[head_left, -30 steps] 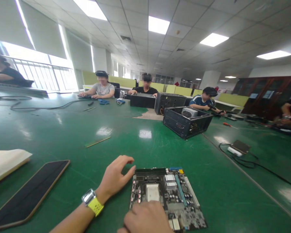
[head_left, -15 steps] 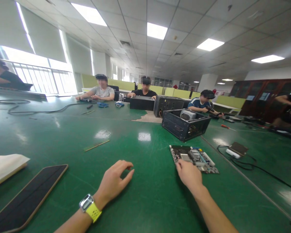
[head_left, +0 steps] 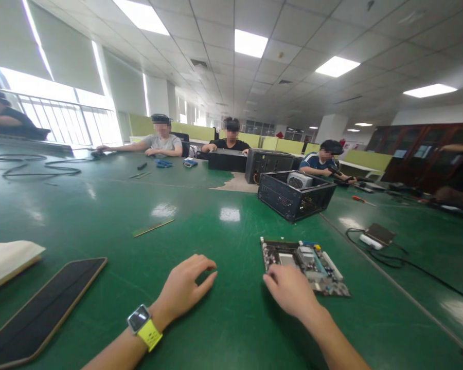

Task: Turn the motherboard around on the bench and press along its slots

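Note:
A computer motherboard [head_left: 312, 262] lies on the green table, in front of me and to the right. My right hand [head_left: 291, 288] is closed at its near left corner, thumb and fingers pinched on the edge and hiding part of it. To the left, my left hand [head_left: 187, 282] hovers low over or rests on the table; I cannot tell which. Its fingers are curved, with a gap between thumb and forefinger and nothing in them. A watch with a yellow strap [head_left: 144, 326] is on that wrist.
Behind the motherboard stands an open black computer case [head_left: 289, 200] with a power supply [head_left: 299, 180]. A dark flat panel [head_left: 46, 311] lies at left, near a thin strip [head_left: 154, 227]. Cables and a dark box [head_left: 380, 234] are at right. Several people sit across the table.
The motherboard has slid towards me and slightly left, with my right hand moving along with it. My left hand has barely moved. Across the table, one person's arm now reaches out sideways.

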`<state>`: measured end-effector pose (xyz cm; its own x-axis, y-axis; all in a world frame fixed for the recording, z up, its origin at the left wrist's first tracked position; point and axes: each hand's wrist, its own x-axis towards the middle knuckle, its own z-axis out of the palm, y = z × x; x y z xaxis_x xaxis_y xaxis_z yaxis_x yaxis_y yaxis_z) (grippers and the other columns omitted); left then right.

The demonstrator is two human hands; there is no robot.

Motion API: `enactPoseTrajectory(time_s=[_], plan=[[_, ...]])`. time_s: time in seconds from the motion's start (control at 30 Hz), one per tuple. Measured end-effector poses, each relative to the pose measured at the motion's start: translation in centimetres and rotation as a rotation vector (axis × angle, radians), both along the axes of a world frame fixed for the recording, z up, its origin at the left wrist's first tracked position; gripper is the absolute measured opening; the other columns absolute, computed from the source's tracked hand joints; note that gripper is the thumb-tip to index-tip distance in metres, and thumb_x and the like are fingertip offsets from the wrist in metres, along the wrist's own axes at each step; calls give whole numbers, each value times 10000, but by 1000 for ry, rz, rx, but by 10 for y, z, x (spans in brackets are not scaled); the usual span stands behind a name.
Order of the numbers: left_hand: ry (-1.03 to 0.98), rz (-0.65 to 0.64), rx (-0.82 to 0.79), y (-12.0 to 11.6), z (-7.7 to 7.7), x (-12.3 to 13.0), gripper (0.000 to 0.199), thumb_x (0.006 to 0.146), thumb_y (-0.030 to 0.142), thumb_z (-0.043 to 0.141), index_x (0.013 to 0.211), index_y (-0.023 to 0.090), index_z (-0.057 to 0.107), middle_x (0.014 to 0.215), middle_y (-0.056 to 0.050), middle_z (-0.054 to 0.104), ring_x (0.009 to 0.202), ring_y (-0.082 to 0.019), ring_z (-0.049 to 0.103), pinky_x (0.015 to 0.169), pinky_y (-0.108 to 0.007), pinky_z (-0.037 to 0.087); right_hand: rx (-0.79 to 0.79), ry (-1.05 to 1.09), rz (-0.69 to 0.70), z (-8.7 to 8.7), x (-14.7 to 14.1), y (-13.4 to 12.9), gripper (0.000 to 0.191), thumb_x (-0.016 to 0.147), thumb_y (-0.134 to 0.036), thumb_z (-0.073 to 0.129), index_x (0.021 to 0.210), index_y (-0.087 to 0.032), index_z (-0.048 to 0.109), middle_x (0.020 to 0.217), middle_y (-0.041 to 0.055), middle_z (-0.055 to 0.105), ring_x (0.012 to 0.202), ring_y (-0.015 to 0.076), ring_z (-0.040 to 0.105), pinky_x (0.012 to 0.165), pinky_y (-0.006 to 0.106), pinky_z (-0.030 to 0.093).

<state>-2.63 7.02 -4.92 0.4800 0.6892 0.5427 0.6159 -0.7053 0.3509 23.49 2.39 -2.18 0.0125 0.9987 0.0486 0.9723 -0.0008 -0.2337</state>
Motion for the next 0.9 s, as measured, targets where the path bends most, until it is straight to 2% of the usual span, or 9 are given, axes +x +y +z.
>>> enactPoseTrajectory(time_s=[0.07,0.17,0.23,0.3,0.37,0.47,0.53,0.7,0.9], plan=[[9,-53,6,-1,0,1,136,864,265,542,953,221,636,943,-41,648,866,-186,609,786,-302,512,-140,222,276,5,-24,-19,281,872,-348,465,833,-193,696,778,67,711,718,185,653,639,260,442],[48,-126,1,-3,1,1,147,840,273,588,971,233,640,1101,-64,612,986,-217,573,859,-347,489,-410,615,606,11,-47,-37,321,911,-373,408,1073,-232,648,792,1,716,538,118,604,548,226,443],[78,-152,-4,-3,2,1,131,817,282,619,936,236,649,1152,-68,595,1033,-238,549,880,-370,473,-233,699,545,12,-48,-34,328,925,-358,386,1101,-232,633,884,8,715,640,123,630,640,247,473],[106,-165,-11,-3,3,1,96,802,275,633,886,233,656,1120,-63,609,1029,-243,547,874,-374,466,112,609,376,8,-39,-22,300,912,-317,411,1037,-207,661,1001,46,695,898,163,624,835,299,450],[130,-172,-21,-3,4,1,70,797,262,633,854,228,658,1038,-52,633,988,-232,560,845,-361,467,291,488,283,-2,-25,-5,292,889,-295,450,1072,-195,653,1155,76,642,1120,198,529,979,347,369],[158,-161,-38,-3,4,1,66,786,260,645,838,223,659,927,-33,650,912,-216,581,791,-339,473,226,402,269,-21,-8,14,375,873,-310,477,1213,-196,586,1283,79,571,1217,202,459,1038,362,315],[169,-129,-42,-2,3,1,67,782,263,653,832,218,660,888,-29,657,870,-213,592,765,-337,479,147,371,245,-29,-3,18,377,874,-332,478,1210,-201,590,1232,69,608,1159,200,508,1011,355,335],[150,-103,-49,2,-2,1,123,826,242,615,934,218,670,967,-41,683,908,-216,603,816,-358,493,132,256,118,-26,-6,10,256,870,-324,483,1019,-246,677,1005,25,687,976,191,575,892,324,370],[82,-126,-83,2,-3,0,186,824,240,623,1003,206,660,1019,-51,681,948,-210,611,860,-362,504,163,296,101,-28,-7,12,225,871,-270,471,924,-258,689,957,3,685,928,176,569,853,289,365]])
